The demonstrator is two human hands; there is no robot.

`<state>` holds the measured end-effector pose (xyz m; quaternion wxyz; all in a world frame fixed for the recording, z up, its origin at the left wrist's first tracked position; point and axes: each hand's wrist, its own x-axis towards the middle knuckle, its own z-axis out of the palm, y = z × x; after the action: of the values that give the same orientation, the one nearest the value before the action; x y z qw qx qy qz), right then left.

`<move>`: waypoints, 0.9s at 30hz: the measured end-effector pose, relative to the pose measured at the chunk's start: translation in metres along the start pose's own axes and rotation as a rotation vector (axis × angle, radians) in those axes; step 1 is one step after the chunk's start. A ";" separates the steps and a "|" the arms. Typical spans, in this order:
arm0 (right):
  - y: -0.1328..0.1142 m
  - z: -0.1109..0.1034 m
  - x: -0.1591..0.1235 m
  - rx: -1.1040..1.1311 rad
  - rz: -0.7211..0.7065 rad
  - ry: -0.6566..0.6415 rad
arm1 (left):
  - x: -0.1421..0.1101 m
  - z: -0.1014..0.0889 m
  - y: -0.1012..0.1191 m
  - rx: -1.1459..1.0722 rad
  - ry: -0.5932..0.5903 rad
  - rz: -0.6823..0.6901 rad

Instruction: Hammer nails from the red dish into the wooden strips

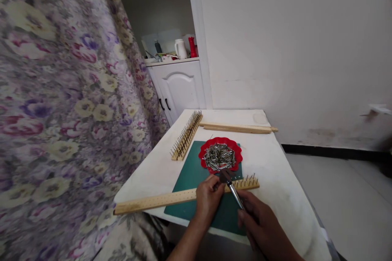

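Note:
My right hand (pixel 260 220) is wrapped round the silvery handle of a hammer (pixel 226 176), whose dark head hangs over the wooden strip, close to my left fingers. My left hand (pixel 208 195) rests on the strip with its fingers pinched together; what is between them is hidden. The wooden strip (pixel 153 200) lies crosswise, with rows of small holes on its left part and several nails (pixel 246 181) standing up at its right end. Just beyond my hands sits a red scalloped dish (pixel 239 156) heaped with loose nails (pixel 219 155).
A green mat (pixel 190 167) lies under the dish and strip on the white-covered table (pixel 147 171). At the back left is a board full of upright nails (pixel 186 136). Bare wooden strips (pixel 235 128) lie along the far edge. A floral curtain (pixel 76 110) hangs on the left.

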<state>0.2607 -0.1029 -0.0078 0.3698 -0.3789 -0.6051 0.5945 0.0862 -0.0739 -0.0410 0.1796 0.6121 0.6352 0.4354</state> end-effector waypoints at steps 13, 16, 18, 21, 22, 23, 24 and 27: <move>-0.001 0.000 -0.001 0.001 0.012 -0.004 | 0.000 0.000 0.000 -0.001 0.013 0.007; -0.001 -0.001 -0.002 0.036 0.011 -0.005 | 0.000 -0.001 0.000 0.012 0.001 0.000; -0.004 -0.004 -0.002 0.094 0.021 -0.008 | -0.001 -0.003 0.001 0.010 -0.019 0.002; -0.008 -0.012 -0.001 0.177 0.014 0.059 | -0.001 -0.010 0.002 -0.014 -0.045 0.031; -0.010 -0.015 -0.001 0.197 0.007 0.093 | 0.000 -0.013 0.003 -0.020 -0.044 0.044; -0.011 -0.017 -0.001 0.213 0.000 0.123 | 0.002 -0.017 0.004 -0.019 -0.036 0.057; -0.012 -0.020 -0.001 0.222 -0.005 0.141 | 0.006 -0.021 0.006 -0.011 -0.027 0.069; -0.014 -0.024 -0.002 0.213 -0.008 0.148 | 0.023 -0.029 0.012 0.079 -0.028 0.116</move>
<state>0.2828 -0.0937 0.0069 0.4541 -0.3778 -0.5110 0.6245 0.0671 -0.0641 -0.0084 0.1386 0.6608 0.6126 0.4110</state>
